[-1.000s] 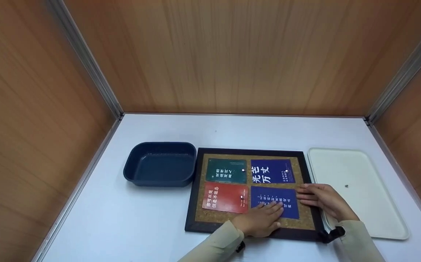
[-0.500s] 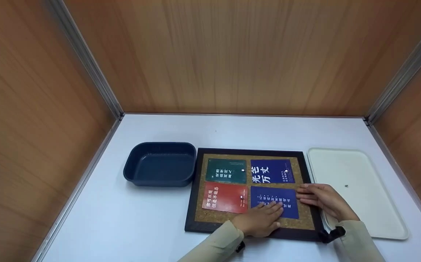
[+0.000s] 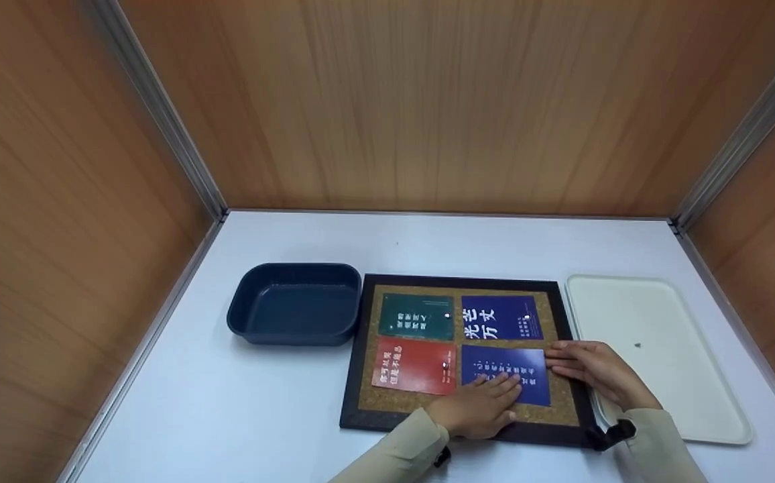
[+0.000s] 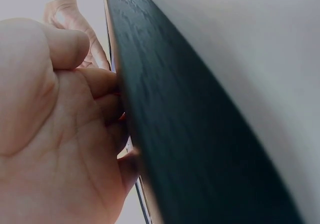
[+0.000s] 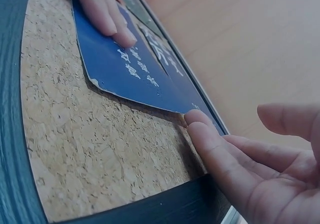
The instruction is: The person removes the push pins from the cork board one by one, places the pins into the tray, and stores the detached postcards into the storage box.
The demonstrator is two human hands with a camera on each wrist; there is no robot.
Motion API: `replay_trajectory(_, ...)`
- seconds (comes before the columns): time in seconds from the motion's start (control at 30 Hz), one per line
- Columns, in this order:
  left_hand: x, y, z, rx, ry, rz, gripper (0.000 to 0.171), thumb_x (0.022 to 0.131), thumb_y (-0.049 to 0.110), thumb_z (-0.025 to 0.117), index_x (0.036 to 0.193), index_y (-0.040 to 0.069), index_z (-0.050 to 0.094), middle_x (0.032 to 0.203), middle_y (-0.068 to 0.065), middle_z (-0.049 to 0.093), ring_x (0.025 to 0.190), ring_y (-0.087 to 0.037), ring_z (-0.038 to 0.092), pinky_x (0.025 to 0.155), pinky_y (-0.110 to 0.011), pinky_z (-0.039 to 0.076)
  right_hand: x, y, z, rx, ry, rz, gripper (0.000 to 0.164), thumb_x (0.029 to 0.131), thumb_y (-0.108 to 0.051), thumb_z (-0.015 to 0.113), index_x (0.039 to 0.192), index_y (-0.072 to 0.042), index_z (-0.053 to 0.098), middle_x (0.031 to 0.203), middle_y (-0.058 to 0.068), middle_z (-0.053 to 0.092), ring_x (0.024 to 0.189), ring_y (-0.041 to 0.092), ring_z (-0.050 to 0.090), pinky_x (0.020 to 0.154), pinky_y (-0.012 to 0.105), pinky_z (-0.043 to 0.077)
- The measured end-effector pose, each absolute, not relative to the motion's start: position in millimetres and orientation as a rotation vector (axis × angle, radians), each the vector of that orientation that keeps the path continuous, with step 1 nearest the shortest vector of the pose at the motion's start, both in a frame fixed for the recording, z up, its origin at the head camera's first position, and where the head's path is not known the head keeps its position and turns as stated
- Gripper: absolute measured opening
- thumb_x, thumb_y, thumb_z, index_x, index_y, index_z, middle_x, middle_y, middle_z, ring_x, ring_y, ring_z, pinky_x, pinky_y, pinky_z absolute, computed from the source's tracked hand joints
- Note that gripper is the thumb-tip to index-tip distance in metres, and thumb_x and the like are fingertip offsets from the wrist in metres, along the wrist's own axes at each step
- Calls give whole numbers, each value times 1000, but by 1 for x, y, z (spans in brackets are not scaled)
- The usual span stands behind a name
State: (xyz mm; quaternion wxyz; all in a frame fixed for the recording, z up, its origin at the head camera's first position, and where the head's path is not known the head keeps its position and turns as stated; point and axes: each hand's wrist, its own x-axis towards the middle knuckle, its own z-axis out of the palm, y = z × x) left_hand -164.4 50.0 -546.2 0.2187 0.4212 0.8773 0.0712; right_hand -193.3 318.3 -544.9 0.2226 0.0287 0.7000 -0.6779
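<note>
A framed cork board (image 3: 565, 414) lies on the table with a lower-right blue card (image 3: 528, 367) on it. My left hand (image 3: 473, 408) rests with extended fingers on that card, covering its lower left part. In the left wrist view the palm stands beside the board's dark frame (image 4: 165, 114). The fingers of my right hand (image 3: 602, 372) touch the card's right edge. The right wrist view shows these fingertips (image 5: 197, 118) at one card corner, the thumb held apart. A green card (image 3: 418, 316), a red card (image 3: 414, 365) and another blue card (image 3: 515, 315) share the board.
A deep navy dish (image 3: 300, 312) stands left of the board. On the right lies a pale tray (image 3: 669, 396) with a tiny dark object (image 3: 637, 345) on it. Wood-grain panels (image 3: 414, 107) enclose the white table (image 3: 226, 416) at the back and sides.
</note>
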Motion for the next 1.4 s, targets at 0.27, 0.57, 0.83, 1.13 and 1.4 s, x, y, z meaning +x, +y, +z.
replay_trajectory(0.27,-164,51,-547,1169,2428,178,54,105,44,22,155,26,12,161,13,5,148,-4,5,122,-26,13,-192,318,-545,72,1935,-1857,59,103,-24,45,140,20,29,132,22,57,110,14,65,95,25,52)
replay_trajectory(0.57,-165,50,-547,1164,2417,182,54,105,44,22,155,26,11,161,14,4,148,-4,4,122,-27,12,-192,318,-544,51,1913,-1873,57,104,-25,43,137,21,34,123,19,64,107,14,67,94,25,53)
replay_trajectory(0.83,-165,51,-547,1158,2417,193,54,105,44,23,155,26,12,161,13,5,148,-5,5,122,-27,11,-190,315,-542,48,1949,-1844,59,104,-29,43,139,17,34,125,15,64,106,11,66,94,24,53)
replay_trajectory(1.13,-166,50,-547,1157,2410,197,54,105,45,22,155,27,11,161,14,3,148,-4,4,122,-27,11,-190,309,-542,91,2052,-1797,58,103,-29,45,137,17,37,120,14,66,103,11,67,91,24,55)
replay_trajectory(1.4,-166,50,-548,1165,2416,204,55,105,44,22,155,26,10,161,14,3,148,-3,4,122,-26,11,-187,301,-544,167,2105,-1775,58,102,-25,48,138,18,35,119,17,65,102,14,66,89,27,56)
